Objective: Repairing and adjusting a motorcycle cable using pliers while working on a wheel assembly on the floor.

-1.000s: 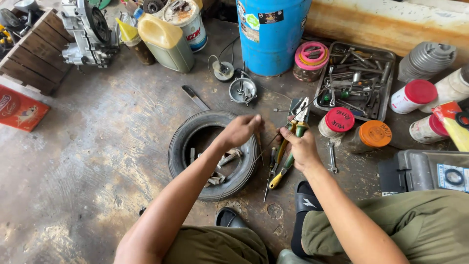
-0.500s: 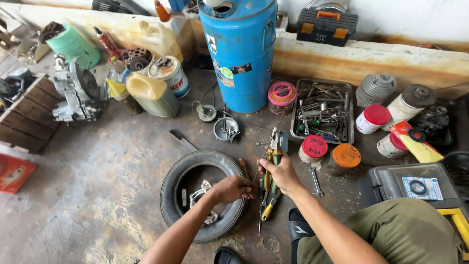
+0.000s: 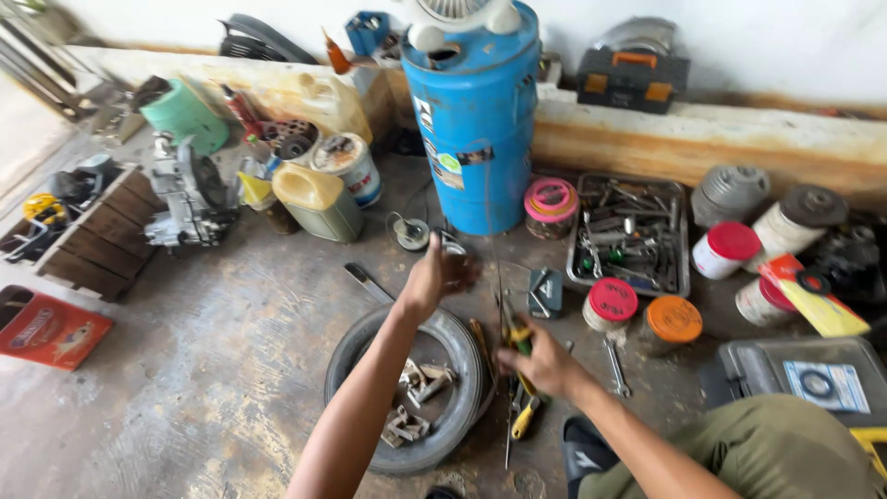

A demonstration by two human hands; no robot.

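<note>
Pliers [image 3: 519,344] lie on the concrete floor [image 3: 185,388] just right of the tyre [image 3: 407,388], long axis running away from the person, jaws toward the blue drum [image 3: 476,120]. Right hand [image 3: 540,365] rests on them; fingers curled, closure unclear. Left hand [image 3: 439,275] is closed on a small round metal part [image 3: 453,248]. Risk: neighbouring loose tools could be dragged or knocked.

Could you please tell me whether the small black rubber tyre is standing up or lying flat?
Flat: the small black rubber tyre lies on its side, metal parts inside.
</note>
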